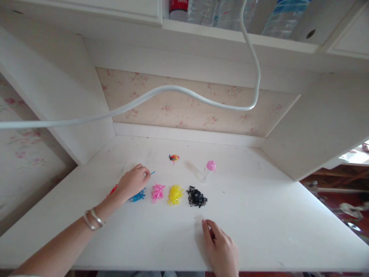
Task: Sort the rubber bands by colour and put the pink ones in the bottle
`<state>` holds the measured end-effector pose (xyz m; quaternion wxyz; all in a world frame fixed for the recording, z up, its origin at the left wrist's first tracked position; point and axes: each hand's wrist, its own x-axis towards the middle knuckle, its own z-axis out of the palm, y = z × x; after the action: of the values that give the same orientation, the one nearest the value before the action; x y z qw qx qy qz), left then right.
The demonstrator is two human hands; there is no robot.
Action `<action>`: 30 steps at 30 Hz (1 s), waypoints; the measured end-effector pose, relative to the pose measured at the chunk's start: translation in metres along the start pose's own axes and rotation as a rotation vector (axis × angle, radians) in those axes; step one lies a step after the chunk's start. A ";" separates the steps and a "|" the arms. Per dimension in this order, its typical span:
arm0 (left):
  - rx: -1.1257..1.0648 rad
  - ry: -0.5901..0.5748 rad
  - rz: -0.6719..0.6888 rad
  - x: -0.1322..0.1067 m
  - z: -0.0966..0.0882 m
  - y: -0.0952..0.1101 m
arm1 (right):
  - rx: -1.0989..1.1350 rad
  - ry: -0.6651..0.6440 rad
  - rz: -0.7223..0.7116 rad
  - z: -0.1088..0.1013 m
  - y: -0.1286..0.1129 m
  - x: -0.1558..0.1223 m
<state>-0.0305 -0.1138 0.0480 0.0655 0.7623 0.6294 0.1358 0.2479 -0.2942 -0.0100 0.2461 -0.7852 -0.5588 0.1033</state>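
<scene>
Small elastic bands lie sorted in piles on a white desk (pixel 259 215): red (pixel 113 189), blue (pixel 137 196), pink (pixel 157 192), yellow (pixel 175 194) and black (pixel 196 196). My left hand (pixel 133 181) hovers over the blue pile with its fingers pinched on a blue band (pixel 152 172). A small mixed pile (pixel 173 157) lies further back. My right hand (pixel 220 248) rests on the desk near the front edge, fingers loosely together, holding nothing that I can see.
A clear little bottle with a pink cap (pixel 208 169) lies on its side behind the black pile. A white cable (pixel 173 89) hangs across the alcove. Water bottles (pixel 227 11) stand on the shelf above. Desk side walls close in left and right.
</scene>
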 end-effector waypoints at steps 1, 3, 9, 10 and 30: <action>-0.006 0.029 -0.018 -0.015 -0.002 -0.005 | -0.023 -0.009 -0.012 0.000 -0.001 0.000; -0.026 0.059 -0.066 -0.042 -0.002 -0.015 | -0.061 -0.033 -0.031 -0.001 -0.001 0.001; -0.109 0.096 -0.144 -0.080 0.016 -0.031 | -0.102 -0.103 0.001 -0.002 0.001 0.000; -0.110 0.102 -0.152 -0.081 0.017 -0.031 | -0.106 -0.108 0.011 -0.002 0.001 0.000; -0.756 0.235 -0.365 -0.154 0.034 -0.035 | 0.007 -0.106 -0.393 -0.013 -0.132 0.085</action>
<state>-0.0803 -0.2552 -0.0128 0.2907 0.5404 0.6630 0.4288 0.1740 -0.1851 0.0768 0.2348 -0.6535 -0.7131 0.0964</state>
